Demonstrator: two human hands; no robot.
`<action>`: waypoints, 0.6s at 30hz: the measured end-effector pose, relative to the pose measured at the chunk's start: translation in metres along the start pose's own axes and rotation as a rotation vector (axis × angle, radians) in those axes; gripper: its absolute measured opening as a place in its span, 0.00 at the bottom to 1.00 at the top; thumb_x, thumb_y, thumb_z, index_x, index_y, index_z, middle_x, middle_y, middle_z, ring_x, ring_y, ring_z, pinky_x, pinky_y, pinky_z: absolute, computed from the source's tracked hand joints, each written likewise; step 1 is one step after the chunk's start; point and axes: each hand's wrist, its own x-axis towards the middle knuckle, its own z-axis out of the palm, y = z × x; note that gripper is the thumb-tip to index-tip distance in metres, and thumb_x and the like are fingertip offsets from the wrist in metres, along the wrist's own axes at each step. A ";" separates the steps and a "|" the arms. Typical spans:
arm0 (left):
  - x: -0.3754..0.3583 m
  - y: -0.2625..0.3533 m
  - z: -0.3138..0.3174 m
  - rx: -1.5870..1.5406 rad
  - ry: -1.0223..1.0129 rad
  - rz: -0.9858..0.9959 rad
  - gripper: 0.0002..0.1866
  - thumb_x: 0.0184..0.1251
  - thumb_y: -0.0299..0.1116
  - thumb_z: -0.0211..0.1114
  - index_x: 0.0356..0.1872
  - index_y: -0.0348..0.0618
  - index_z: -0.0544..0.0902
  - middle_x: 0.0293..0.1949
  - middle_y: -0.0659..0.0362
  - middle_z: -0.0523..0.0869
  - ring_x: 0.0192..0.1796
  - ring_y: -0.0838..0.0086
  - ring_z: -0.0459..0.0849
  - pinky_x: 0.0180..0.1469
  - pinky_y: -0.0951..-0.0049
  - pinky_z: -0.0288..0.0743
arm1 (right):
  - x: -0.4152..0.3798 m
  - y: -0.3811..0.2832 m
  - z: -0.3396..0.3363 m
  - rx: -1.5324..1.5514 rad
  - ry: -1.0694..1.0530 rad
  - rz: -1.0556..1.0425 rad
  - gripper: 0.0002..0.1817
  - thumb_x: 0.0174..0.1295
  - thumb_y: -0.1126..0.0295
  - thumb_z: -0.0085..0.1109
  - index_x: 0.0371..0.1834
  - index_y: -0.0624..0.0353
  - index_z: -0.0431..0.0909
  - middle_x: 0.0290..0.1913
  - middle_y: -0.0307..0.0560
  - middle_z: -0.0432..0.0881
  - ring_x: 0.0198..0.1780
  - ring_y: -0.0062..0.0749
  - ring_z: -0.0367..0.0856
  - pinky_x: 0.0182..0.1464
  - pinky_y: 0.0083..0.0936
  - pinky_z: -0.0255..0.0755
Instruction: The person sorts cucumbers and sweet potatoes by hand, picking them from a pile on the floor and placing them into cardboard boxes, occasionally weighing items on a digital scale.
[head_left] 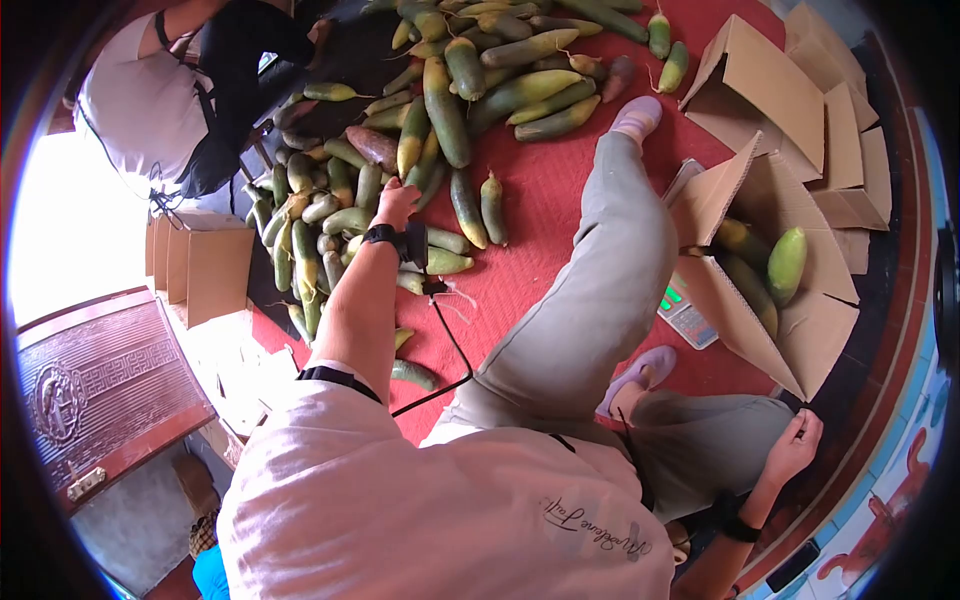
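Note:
My left hand [397,203] reaches down into a large pile of green radishes [352,220] on the red floor mat. Its fingers are apart at the surface of the pile, beside a long green radish [412,138]; a firm hold on any radish does not show. My right hand [797,445] rests by my bent knee with its fingers curled together. A small dark spot shows between them, too small to name. Near that hand, an open cardboard box [822,330] holds several green radishes [787,266] and stands over a digital scale [688,318] with green digits.
More open cardboard boxes [765,95] stand at the upper right. Another person [150,105] crouches at the upper left beside the pile. A cardboard box [205,262] and a carved wooden panel [110,385] are at the left. A dark cable [455,345] runs from my left wrist.

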 end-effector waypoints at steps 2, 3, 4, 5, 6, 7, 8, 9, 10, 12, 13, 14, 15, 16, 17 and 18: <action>0.059 -0.030 -0.021 -0.163 -0.118 -0.087 0.15 0.58 0.29 0.58 0.47 0.47 0.72 0.40 0.61 0.78 0.34 0.72 0.78 0.37 0.71 0.70 | 0.001 0.000 0.001 -0.007 0.000 -0.002 0.06 0.63 0.74 0.49 0.36 0.68 0.74 0.33 0.54 0.74 0.36 0.46 0.75 0.40 0.33 0.69; 0.077 -0.037 -0.025 -0.324 -0.231 -0.175 0.12 0.61 0.29 0.56 0.46 0.46 0.72 0.42 0.60 0.78 0.37 0.70 0.79 0.39 0.70 0.70 | 0.001 0.000 0.001 0.011 0.000 -0.008 0.06 0.63 0.75 0.50 0.36 0.68 0.73 0.33 0.54 0.74 0.36 0.46 0.75 0.40 0.33 0.69; 0.062 -0.020 -0.009 -0.305 -0.121 -0.245 0.06 0.66 0.32 0.52 0.40 0.45 0.73 0.32 0.59 0.79 0.29 0.69 0.79 0.32 0.69 0.71 | 0.002 -0.002 0.001 0.029 0.001 -0.015 0.06 0.63 0.75 0.50 0.36 0.68 0.73 0.33 0.53 0.73 0.36 0.46 0.74 0.39 0.33 0.69; 0.080 -0.020 -0.014 0.140 -0.036 -0.202 0.08 0.67 0.35 0.50 0.33 0.45 0.74 0.20 0.59 0.74 0.19 0.70 0.73 0.23 0.68 0.69 | 0.002 -0.004 0.001 0.023 0.005 -0.005 0.06 0.63 0.75 0.50 0.36 0.68 0.73 0.33 0.53 0.73 0.36 0.46 0.74 0.39 0.33 0.69; 0.076 -0.015 -0.013 0.084 -0.062 -0.200 0.09 0.67 0.36 0.51 0.30 0.44 0.74 0.16 0.60 0.70 0.15 0.72 0.69 0.19 0.69 0.66 | 0.004 -0.006 0.000 0.026 -0.002 -0.017 0.06 0.63 0.75 0.50 0.36 0.68 0.73 0.32 0.53 0.73 0.35 0.46 0.74 0.39 0.33 0.69; 0.070 -0.007 -0.012 0.027 -0.087 -0.198 0.11 0.66 0.36 0.52 0.26 0.44 0.73 0.12 0.60 0.66 0.12 0.73 0.65 0.15 0.69 0.64 | 0.005 -0.009 0.000 0.030 -0.007 -0.031 0.06 0.63 0.75 0.49 0.36 0.68 0.73 0.32 0.53 0.73 0.35 0.46 0.74 0.39 0.33 0.69; 0.065 -0.003 -0.009 0.028 -0.088 -0.195 0.11 0.66 0.36 0.52 0.26 0.44 0.73 0.12 0.60 0.66 0.12 0.73 0.65 0.15 0.69 0.64 | 0.005 -0.009 -0.001 0.032 -0.005 -0.030 0.06 0.63 0.75 0.49 0.36 0.68 0.73 0.32 0.53 0.73 0.35 0.46 0.74 0.39 0.33 0.69; 0.059 0.001 -0.003 0.115 -0.055 -0.137 0.11 0.66 0.36 0.53 0.24 0.44 0.73 0.13 0.61 0.66 0.11 0.74 0.64 0.15 0.71 0.63 | 0.005 -0.009 0.000 0.042 -0.001 -0.034 0.05 0.63 0.75 0.49 0.35 0.68 0.73 0.32 0.53 0.73 0.35 0.46 0.74 0.38 0.33 0.69; 0.052 0.005 0.002 0.202 -0.020 -0.077 0.12 0.65 0.35 0.54 0.23 0.44 0.73 0.13 0.62 0.66 0.11 0.75 0.63 0.14 0.72 0.63 | 0.005 -0.010 0.000 0.053 0.004 -0.037 0.05 0.63 0.76 0.49 0.35 0.67 0.72 0.32 0.53 0.72 0.35 0.46 0.74 0.38 0.33 0.69; 0.036 0.010 0.005 -0.009 -0.062 -0.083 0.09 0.63 0.32 0.55 0.22 0.44 0.74 0.14 0.63 0.68 0.11 0.77 0.64 0.13 0.75 0.62 | 0.006 -0.014 -0.001 0.042 0.017 -0.042 0.05 0.63 0.76 0.49 0.35 0.67 0.72 0.32 0.53 0.73 0.35 0.45 0.74 0.38 0.33 0.69; 0.027 0.010 0.004 -0.008 -0.109 -0.027 0.08 0.62 0.31 0.55 0.23 0.43 0.74 0.14 0.64 0.68 0.11 0.78 0.64 0.13 0.76 0.62 | 0.006 -0.014 -0.002 0.027 0.025 -0.050 0.05 0.62 0.76 0.49 0.35 0.67 0.73 0.31 0.52 0.73 0.34 0.45 0.74 0.38 0.32 0.69; 0.014 0.015 0.000 -0.079 -0.234 -0.052 0.07 0.61 0.31 0.56 0.24 0.43 0.75 0.16 0.65 0.70 0.13 0.80 0.66 0.15 0.78 0.62 | 0.005 -0.013 -0.002 0.029 0.032 -0.044 0.05 0.62 0.76 0.49 0.35 0.67 0.73 0.31 0.52 0.73 0.34 0.45 0.74 0.38 0.32 0.69; 0.000 0.020 0.001 -0.058 -0.203 -0.043 0.06 0.63 0.28 0.54 0.27 0.42 0.76 0.21 0.65 0.72 0.18 0.82 0.68 0.18 0.82 0.63 | 0.004 -0.011 -0.001 0.036 0.025 -0.029 0.05 0.62 0.76 0.49 0.35 0.67 0.73 0.31 0.52 0.73 0.34 0.44 0.74 0.37 0.32 0.69; -0.027 0.036 0.005 -0.093 -0.220 -0.006 0.05 0.63 0.25 0.54 0.28 0.41 0.76 0.23 0.64 0.73 0.21 0.82 0.69 0.20 0.82 0.64 | 0.003 -0.010 -0.001 0.042 0.019 -0.015 0.05 0.61 0.76 0.50 0.35 0.67 0.73 0.31 0.52 0.73 0.34 0.44 0.74 0.37 0.32 0.69; -0.054 0.050 0.011 -0.128 -0.239 0.030 0.05 0.64 0.23 0.53 0.29 0.40 0.76 0.26 0.64 0.74 0.24 0.83 0.71 0.22 0.83 0.65 | 0.002 -0.010 -0.001 0.043 0.028 -0.009 0.05 0.61 0.76 0.50 0.35 0.67 0.73 0.31 0.52 0.73 0.34 0.44 0.74 0.37 0.32 0.69; -0.055 0.049 0.003 -0.244 -0.296 0.086 0.05 0.63 0.19 0.51 0.31 0.38 0.75 0.27 0.64 0.74 0.27 0.83 0.71 0.25 0.82 0.67 | 0.002 -0.010 -0.001 0.057 0.035 -0.010 0.04 0.61 0.76 0.50 0.35 0.66 0.73 0.31 0.52 0.73 0.33 0.43 0.74 0.37 0.31 0.69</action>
